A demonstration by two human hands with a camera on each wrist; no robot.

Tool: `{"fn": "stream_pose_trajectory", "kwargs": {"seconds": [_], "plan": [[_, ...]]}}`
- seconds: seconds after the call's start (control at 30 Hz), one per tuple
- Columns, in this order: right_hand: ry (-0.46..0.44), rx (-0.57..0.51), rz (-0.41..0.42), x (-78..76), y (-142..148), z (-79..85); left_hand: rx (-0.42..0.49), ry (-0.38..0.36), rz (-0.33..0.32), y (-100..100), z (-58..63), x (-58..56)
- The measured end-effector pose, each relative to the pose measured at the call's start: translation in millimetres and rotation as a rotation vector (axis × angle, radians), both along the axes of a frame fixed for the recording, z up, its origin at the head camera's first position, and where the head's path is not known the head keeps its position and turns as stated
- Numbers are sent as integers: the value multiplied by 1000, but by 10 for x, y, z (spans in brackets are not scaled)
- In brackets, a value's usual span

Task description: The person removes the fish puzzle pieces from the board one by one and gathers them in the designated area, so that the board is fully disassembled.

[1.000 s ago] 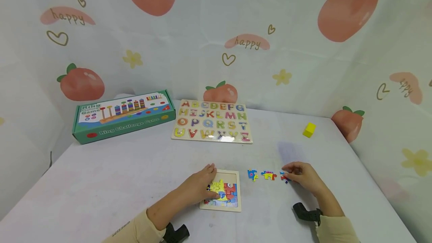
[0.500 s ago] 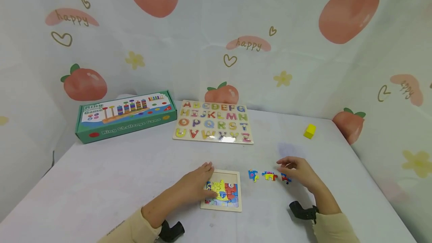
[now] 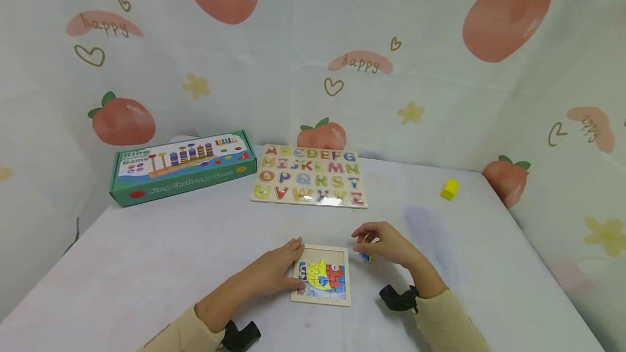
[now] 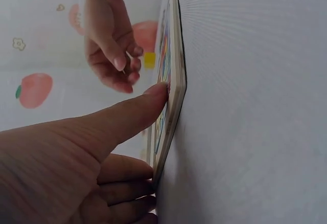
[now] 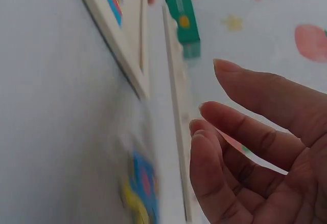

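My left hand [image 3: 269, 273] lies along the left side of a small wooden jigsaw tray [image 3: 346, 287]. Its thumb [image 4: 138, 109] rests on the tray's rim and the other fingers touch the edge. Joined yellow, red and blue jigsaw pieces [image 3: 320, 276] fill the lower part of the tray; its top strip shows bare wood. My right hand [image 3: 386, 243] hovers just right of the tray, fingers loosely bent, thumb apart, nothing between them. A loose blue and yellow jigsaw piece [image 5: 143, 188] lies on the table below it. The other two loose pieces are hidden behind this hand and forearm.
A wooden alphabet board [image 3: 308, 175] lies farther back on the white table [image 3: 195, 243]. Left of it stands a green Ring Challenge Game box [image 3: 181, 170]. A yellow block [image 3: 449, 189] sits at the back right. A fruit-printed cloth [image 3: 274, 69] hangs behind.
My right hand has left the rightmost loose piece and moved left, over the piece nearest the tray. My left hand has slid slightly left on the tray's edge.
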State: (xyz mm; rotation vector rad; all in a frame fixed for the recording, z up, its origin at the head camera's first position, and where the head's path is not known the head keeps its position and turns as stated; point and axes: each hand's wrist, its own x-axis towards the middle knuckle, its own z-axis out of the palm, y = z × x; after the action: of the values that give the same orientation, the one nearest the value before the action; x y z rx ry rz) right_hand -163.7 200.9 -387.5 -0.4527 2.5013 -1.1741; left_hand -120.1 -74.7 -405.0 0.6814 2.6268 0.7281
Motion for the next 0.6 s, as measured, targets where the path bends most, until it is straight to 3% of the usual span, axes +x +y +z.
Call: {"fn": "stream_pose_trajectory", "kwargs": {"seconds": [0.33,0.6], "plan": [[-46,63,196,21,-630,-9,19,-27,-5,4,18,-5],[-89,92,209,37,-821,-14,29,-22,-8,-2,18,5]]}}
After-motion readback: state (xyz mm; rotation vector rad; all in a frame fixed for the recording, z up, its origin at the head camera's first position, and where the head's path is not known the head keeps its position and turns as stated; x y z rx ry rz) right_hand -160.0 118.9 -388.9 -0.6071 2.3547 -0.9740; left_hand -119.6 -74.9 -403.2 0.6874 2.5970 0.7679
